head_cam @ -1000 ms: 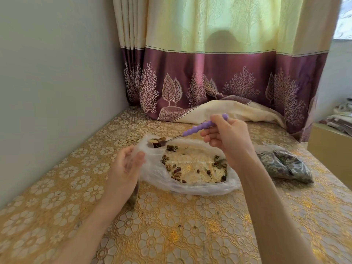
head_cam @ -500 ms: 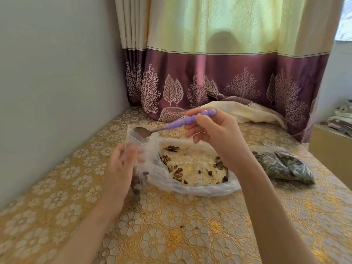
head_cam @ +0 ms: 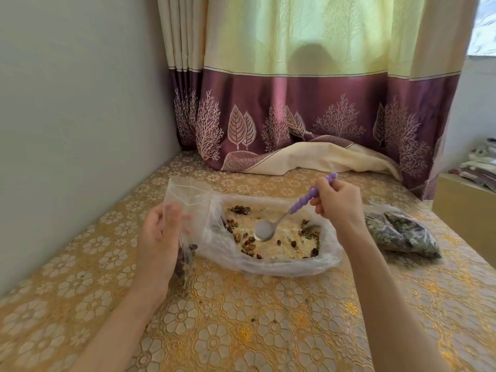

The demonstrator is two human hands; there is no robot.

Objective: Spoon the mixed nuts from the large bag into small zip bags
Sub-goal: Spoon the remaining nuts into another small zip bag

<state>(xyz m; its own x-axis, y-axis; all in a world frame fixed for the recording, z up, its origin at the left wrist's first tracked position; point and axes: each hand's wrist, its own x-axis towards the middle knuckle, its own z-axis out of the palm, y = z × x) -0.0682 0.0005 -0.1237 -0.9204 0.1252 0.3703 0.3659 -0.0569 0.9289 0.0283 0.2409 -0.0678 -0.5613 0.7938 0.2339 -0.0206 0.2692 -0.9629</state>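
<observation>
Head view: my right hand (head_cam: pixel 336 204) pinches the spoon (head_cam: pixel 291 210), handle up-right, bowl down-left over the large bag (head_cam: pixel 268 237); my left hand (head_cam: pixel 161 237) holds the small zip bag (head_cam: pixel 188 202) upright.

no readable text, labels, brands or numbers on anything

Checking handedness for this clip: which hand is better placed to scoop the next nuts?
Right. The right hand already grips the spoon, its bowl empty over the nuts in the large bag. The left hand holds the small bag upright.
</observation>
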